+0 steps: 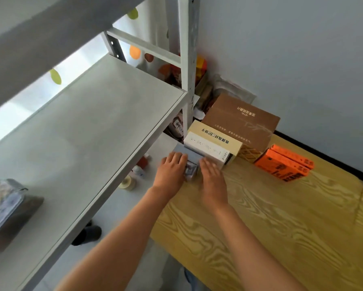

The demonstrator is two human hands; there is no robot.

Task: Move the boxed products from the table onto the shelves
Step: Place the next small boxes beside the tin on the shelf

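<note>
left hand (171, 171): fingers flat against the left side of a small grey box (190, 162), pressing inward.
right hand (211, 175): pressed on the box's right side, so both hands clasp it.
grey box: at the table's (281, 227) far left corner.
white box (208, 149): just behind the grey one, touching it.
brown box (242, 120): further back by the wall.
orange boxes (285, 162): near the far edge, right.
shelf (88, 133): left of the table, packet (6, 208) on its near end.

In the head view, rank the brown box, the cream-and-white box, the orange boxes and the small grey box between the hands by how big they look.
1. Brown box, clearly the largest.
2. Cream-and-white box.
3. Orange boxes, two side by side; taken as a pair they come close to the cream-and-white box, so that order is unsure.
4. Small grey box, partly hidden by the left hand and right hand.
</note>
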